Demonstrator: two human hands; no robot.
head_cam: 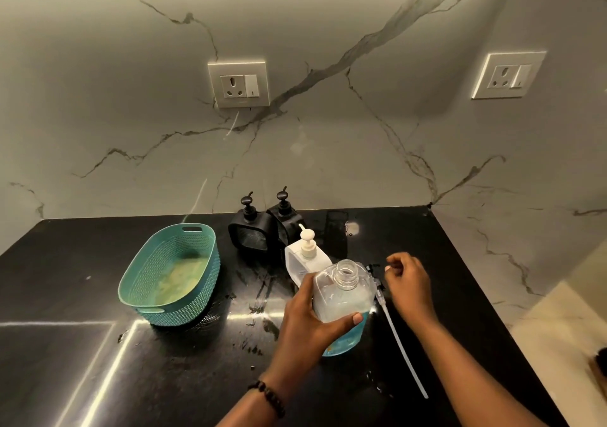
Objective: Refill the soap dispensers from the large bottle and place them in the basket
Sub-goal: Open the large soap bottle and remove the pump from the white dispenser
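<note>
My left hand [308,325] grips a large clear bottle [341,298] with blue liquid in its lower part; its neck is uncapped. The bottle's pump with a long white tube [402,344] lies on the black counter just right of the bottle. My right hand [409,282] hovers above that pump, fingers loosely curled, holding nothing. A white soap dispenser [303,259] stands right behind the bottle. Two black soap dispensers [251,233] [285,219] stand side by side near the wall. The teal basket [203,262] sits to the left, with no dispenser in it.
The black counter [131,377] is wet and glossy, ending at a right edge beside pale flooring. Marble walls meet in a corner at the back right, each with a wall socket [239,83] [507,75]. A bead bracelet is on my left wrist.
</note>
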